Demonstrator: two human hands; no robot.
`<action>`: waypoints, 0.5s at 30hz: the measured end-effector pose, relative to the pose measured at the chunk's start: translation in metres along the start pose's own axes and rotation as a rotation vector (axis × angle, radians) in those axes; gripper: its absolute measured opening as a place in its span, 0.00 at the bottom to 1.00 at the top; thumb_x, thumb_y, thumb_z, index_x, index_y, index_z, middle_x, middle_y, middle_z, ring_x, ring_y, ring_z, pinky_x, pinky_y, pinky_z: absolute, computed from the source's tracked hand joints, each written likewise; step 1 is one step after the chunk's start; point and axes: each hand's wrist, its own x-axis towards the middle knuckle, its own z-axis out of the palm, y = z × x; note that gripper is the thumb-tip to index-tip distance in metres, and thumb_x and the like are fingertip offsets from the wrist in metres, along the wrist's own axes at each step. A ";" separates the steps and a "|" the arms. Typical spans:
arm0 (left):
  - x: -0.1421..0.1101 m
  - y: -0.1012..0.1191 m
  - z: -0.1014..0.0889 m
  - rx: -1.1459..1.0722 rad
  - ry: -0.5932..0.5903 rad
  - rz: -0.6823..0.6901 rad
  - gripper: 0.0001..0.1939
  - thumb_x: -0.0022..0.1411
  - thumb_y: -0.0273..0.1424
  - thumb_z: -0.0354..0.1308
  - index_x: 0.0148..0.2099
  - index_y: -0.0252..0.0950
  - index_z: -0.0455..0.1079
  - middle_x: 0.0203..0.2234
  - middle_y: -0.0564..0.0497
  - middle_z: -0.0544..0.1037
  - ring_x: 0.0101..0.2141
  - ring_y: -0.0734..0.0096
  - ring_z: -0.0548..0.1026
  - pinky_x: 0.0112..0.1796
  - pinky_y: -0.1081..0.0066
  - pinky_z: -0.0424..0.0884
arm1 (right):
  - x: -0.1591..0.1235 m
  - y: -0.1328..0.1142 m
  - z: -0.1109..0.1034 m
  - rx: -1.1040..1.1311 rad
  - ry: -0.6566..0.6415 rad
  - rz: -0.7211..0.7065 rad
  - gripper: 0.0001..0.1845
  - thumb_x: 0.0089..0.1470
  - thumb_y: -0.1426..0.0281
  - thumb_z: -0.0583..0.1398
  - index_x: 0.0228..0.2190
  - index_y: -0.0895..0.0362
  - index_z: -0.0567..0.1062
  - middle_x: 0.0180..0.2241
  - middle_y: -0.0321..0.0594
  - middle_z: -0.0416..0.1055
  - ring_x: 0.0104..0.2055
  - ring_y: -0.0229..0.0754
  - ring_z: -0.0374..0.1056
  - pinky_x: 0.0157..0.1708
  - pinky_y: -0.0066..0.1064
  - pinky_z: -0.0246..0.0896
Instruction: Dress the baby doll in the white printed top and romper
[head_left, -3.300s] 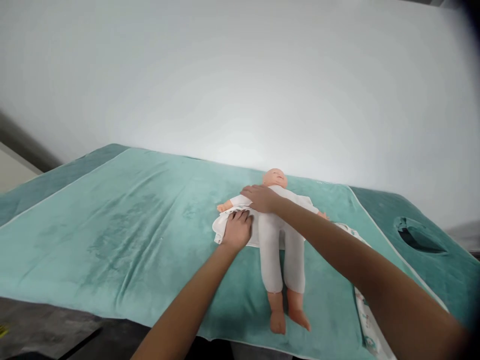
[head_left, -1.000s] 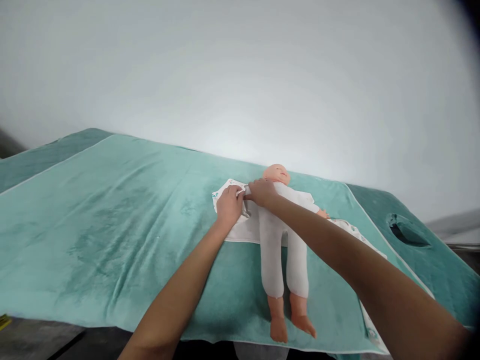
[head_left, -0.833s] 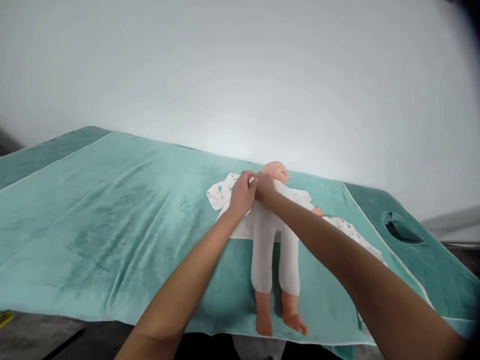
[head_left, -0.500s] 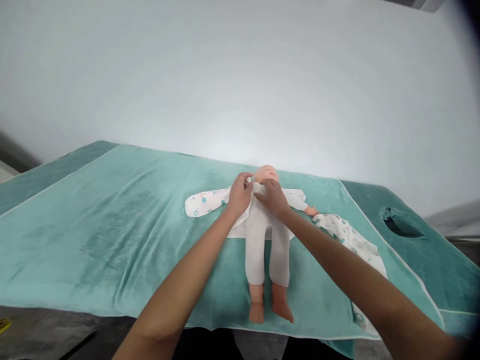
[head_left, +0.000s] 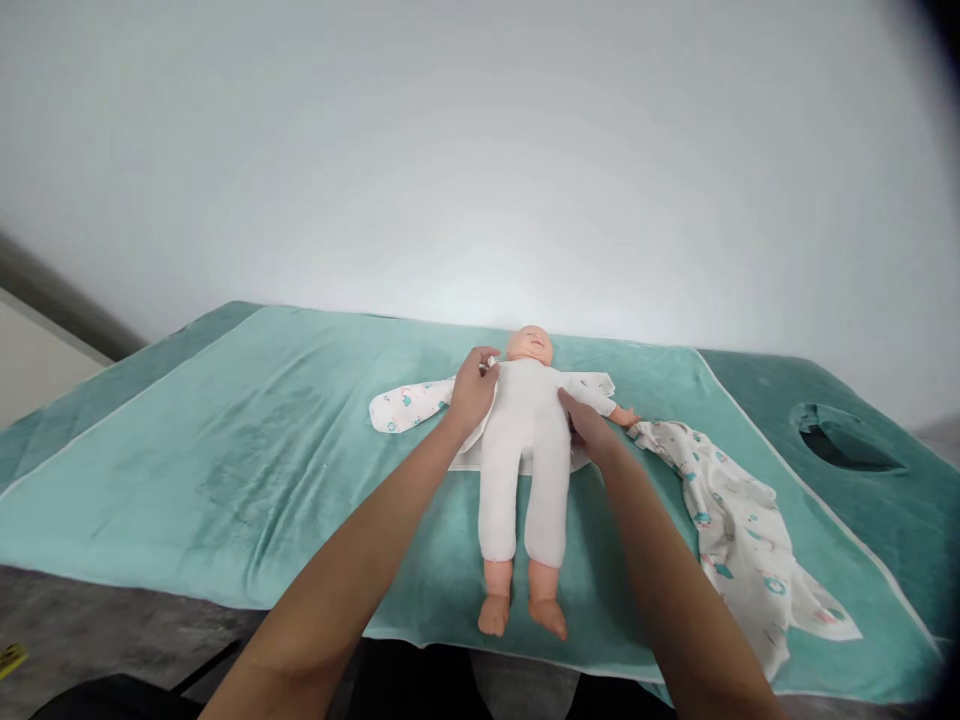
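Note:
A baby doll [head_left: 529,405] with a white cloth body lies face up, its bare feet pointing toward me. Spread beneath it is a white baby shirt [head_left: 409,406] with a teal and pink print; one long sleeve stretches out left, while the other covers part of the doll's arm on the right. At the doll's shoulder on the left, my left hand [head_left: 474,388] pinches the shirt's edge between thumb and fingers. My right hand [head_left: 589,424] grips the doll's side on the right, thumb against the torso and fingers mostly hidden behind it.
A crumpled printed baby garment [head_left: 739,515] lies right of the doll, near its hand. A teal blanket [head_left: 300,460] covers the padded table, which has a face hole [head_left: 847,440] at the right end. A pale wall [head_left: 480,170] stands directly behind.
My right hand has moved from the doll's upper chest down to its side on the right. My left hand stays at the shoulder. The view has shifted slightly, showing more of the crumpled garment.

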 end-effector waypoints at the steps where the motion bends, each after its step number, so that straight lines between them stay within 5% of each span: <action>1: 0.001 0.000 0.001 0.001 0.005 0.002 0.12 0.65 0.28 0.51 0.49 0.39 0.68 0.38 0.51 0.71 0.32 0.73 0.69 0.39 0.71 0.67 | 0.001 -0.001 0.003 0.075 -0.063 -0.001 0.33 0.52 0.45 0.59 0.46 0.59 0.75 0.42 0.55 0.76 0.43 0.52 0.74 0.43 0.42 0.69; 8: 0.010 -0.002 0.014 0.049 0.031 -0.031 0.13 0.64 0.28 0.50 0.51 0.39 0.67 0.37 0.52 0.71 0.29 0.74 0.67 0.35 0.71 0.66 | 0.009 0.014 0.019 0.281 -0.094 -0.106 0.32 0.50 0.51 0.63 0.52 0.52 0.67 0.55 0.50 0.71 0.51 0.53 0.72 0.45 0.42 0.73; 15: 0.038 -0.006 0.019 0.128 0.039 -0.056 0.11 0.64 0.25 0.50 0.47 0.39 0.68 0.35 0.52 0.72 0.31 0.72 0.68 0.38 0.70 0.67 | 0.014 0.022 0.028 0.386 -0.082 -0.195 0.27 0.44 0.56 0.67 0.45 0.52 0.68 0.52 0.45 0.73 0.52 0.52 0.71 0.48 0.42 0.72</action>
